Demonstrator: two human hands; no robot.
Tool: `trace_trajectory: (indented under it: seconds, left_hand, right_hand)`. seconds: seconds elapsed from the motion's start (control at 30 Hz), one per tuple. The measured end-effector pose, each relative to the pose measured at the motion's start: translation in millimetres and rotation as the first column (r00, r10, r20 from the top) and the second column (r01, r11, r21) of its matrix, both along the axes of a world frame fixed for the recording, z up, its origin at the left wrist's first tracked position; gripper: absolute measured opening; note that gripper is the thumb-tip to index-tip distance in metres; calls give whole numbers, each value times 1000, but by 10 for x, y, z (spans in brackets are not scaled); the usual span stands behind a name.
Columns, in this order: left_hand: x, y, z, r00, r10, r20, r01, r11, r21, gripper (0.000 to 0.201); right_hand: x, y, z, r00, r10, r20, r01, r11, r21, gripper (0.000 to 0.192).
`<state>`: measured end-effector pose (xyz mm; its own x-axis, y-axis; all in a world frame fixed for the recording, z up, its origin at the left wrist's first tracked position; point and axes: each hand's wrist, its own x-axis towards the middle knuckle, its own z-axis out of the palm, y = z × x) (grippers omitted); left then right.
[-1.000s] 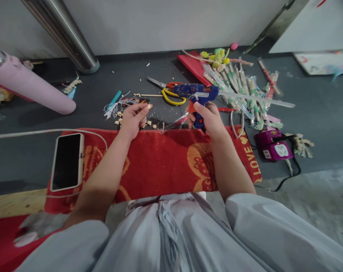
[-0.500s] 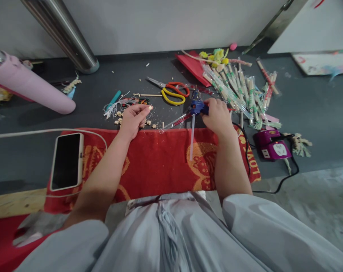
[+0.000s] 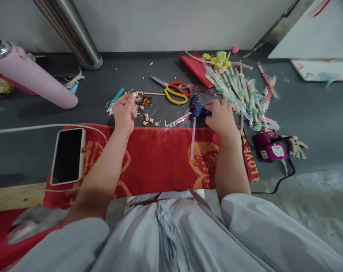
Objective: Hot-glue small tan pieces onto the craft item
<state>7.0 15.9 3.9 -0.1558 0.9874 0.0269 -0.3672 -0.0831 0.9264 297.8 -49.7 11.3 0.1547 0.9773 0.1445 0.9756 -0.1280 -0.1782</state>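
My left hand [image 3: 124, 113] is raised over the table's left middle, thumb and fingers pinching a small pale wooden piece [image 3: 135, 95]. Under and beside it lie several small wooden bits [image 3: 149, 120], a dark patterned piece [image 3: 144, 101] and a teal stick-like tool [image 3: 118, 94]. My right hand [image 3: 221, 118] is at the handle of a blue hot glue gun [image 3: 197, 110], its fingers loosened and apart around the handle's end. A clear glue stick [image 3: 193, 139] points out of the gun toward me. Scissors [image 3: 177, 94] with red and yellow handles lie behind.
Wrapped sticks [image 3: 239, 88] are heaped at the right, near a red envelope [image 3: 196, 70]. A purple box [image 3: 272, 146] with a black cord stands at the right edge. A red towel [image 3: 160, 162] lies in front, with a phone [image 3: 68, 156] on it. A pink bottle [image 3: 43, 79] is left.
My left hand has moved left and up, away from the wooden bits, with the small piece still pinched. My right hand has shifted slightly right, and more of the glue gun's handle shows.
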Motion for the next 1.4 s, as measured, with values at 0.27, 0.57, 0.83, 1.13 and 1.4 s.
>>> trace_trajectory:
  seconds: [0.27, 0.57, 0.83, 1.13, 1.4]
  left_hand:
    - [8, -6, 11, 997, 62, 47, -62, 998, -17, 23]
    - [-129, 99, -65, 994, 67, -89, -65, 998, 28, 31]
    - [-78, 80, -96, 992, 74, -100, -70, 997, 40, 33]
    - [-83, 120, -165, 992, 41, -118, -35, 998, 55, 43]
    - [-50, 81, -118, 998, 23, -62, -20, 999, 42, 40]
  right_hand:
    - [-548, -4, 250, 971, 231, -60, -230, 973, 11, 21]
    - [-1360, 221, 243, 799, 598, -67, -600, 784, -162, 25]
    - [-1543, 252, 210, 754, 655, 43, -636, 745, -200, 28]
    - [-1592, 279, 203, 744, 660, 106, -631, 745, -216, 29]
    - [-1624, 287, 178, 719, 687, 106, -657, 722, -218, 28]
